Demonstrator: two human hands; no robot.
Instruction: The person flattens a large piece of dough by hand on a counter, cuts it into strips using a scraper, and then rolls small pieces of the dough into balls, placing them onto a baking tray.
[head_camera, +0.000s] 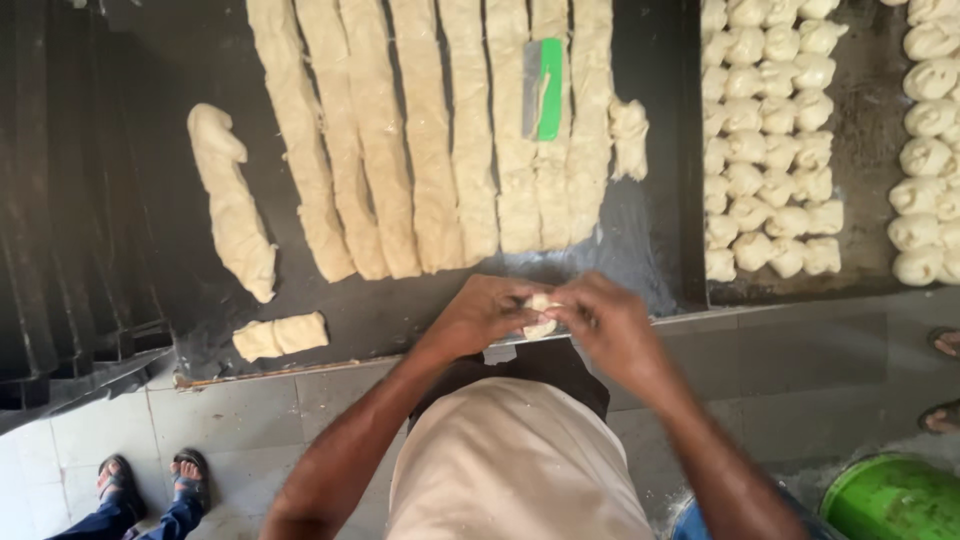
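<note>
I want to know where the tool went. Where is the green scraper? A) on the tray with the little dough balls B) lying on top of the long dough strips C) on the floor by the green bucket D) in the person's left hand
B: the green scraper lies flat on the long dough strips, away from both hands, which together hold a small dough piece at the table's near edge.

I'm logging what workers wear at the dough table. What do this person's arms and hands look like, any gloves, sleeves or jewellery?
Both arms are bare to above the elbow, with no sleeves in view. The left hand and right hand are bare: no gloves, watch or bracelet show. Rings cannot be made out.
</note>
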